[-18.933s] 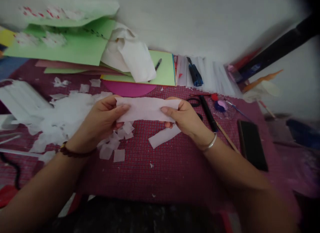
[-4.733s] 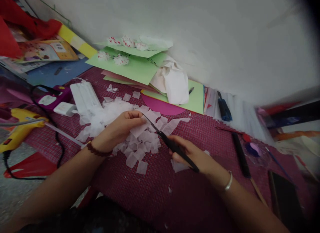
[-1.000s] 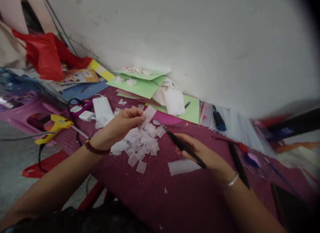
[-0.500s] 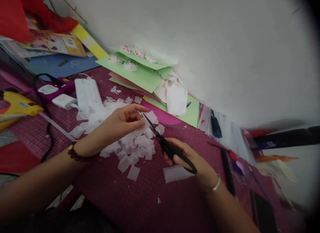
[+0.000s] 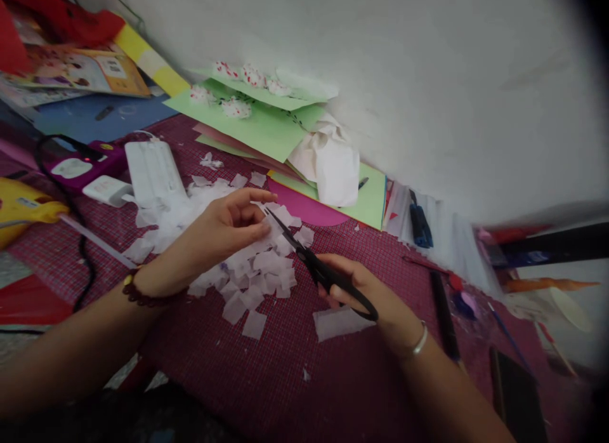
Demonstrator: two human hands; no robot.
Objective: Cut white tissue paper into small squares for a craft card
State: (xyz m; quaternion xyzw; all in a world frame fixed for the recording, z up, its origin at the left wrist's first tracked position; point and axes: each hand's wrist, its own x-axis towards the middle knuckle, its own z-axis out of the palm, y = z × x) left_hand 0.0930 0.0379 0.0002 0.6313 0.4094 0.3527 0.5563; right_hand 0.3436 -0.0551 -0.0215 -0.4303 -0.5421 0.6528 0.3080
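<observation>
My right hand (image 5: pixel 354 287) grips black-handled scissors (image 5: pixel 311 262), whose blades point up and left toward my left fingertips. My left hand (image 5: pixel 233 221) is closed in a pinch, with a small bit of white thin paper showing at the fingertips beside the blade tips. The fingers partly hide this bit. Beneath and around the left hand lies a loose pile of small cut white paper squares (image 5: pixel 259 275). A larger folded white paper strip (image 5: pixel 340 322) rests on the table just below my right hand.
A white power adapter block (image 5: pixel 155 170) and purple power strip (image 5: pixel 78 167) stand left, near a yellow glue gun (image 5: pixel 28 208) and black cable. Green cards with paper blossoms (image 5: pixel 247 119) and crumpled white paper (image 5: pixel 335 170) lean by the wall. Clear plastic sleeves (image 5: pixel 442 240) lie right.
The view has shifted slightly, so the left-side items sit further left. Both hands and the scissors keep nearly the same pose, with the blade tips still at my left fingertips.
</observation>
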